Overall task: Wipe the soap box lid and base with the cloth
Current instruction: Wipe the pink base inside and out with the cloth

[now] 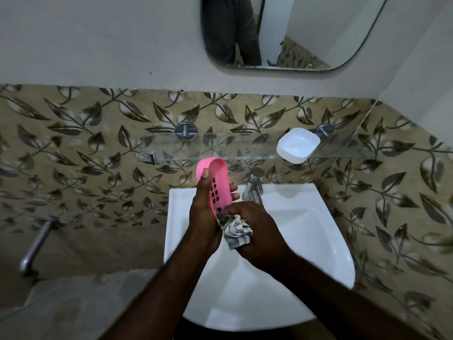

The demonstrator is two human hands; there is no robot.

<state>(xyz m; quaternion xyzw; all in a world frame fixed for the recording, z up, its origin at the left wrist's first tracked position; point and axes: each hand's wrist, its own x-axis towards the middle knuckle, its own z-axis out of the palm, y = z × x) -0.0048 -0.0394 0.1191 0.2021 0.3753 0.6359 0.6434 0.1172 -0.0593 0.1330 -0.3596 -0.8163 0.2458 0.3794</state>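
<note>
My left hand (206,212) grips a pink soap box part with drain holes (217,177), held upright on its end above the white sink (306,241). My right hand (257,229) holds a bunched grey-and-white cloth (236,229) and presses it against the lower end of the pink part. A white soap box part (297,145) lies open side up on the glass shelf (208,146), at the right.
A chrome tap (253,187) stands at the back of the sink, just right of my hands. A mirror (282,33) hangs above the shelf. A metal handle (34,246) sticks out of the leaf-patterned tiled wall at lower left.
</note>
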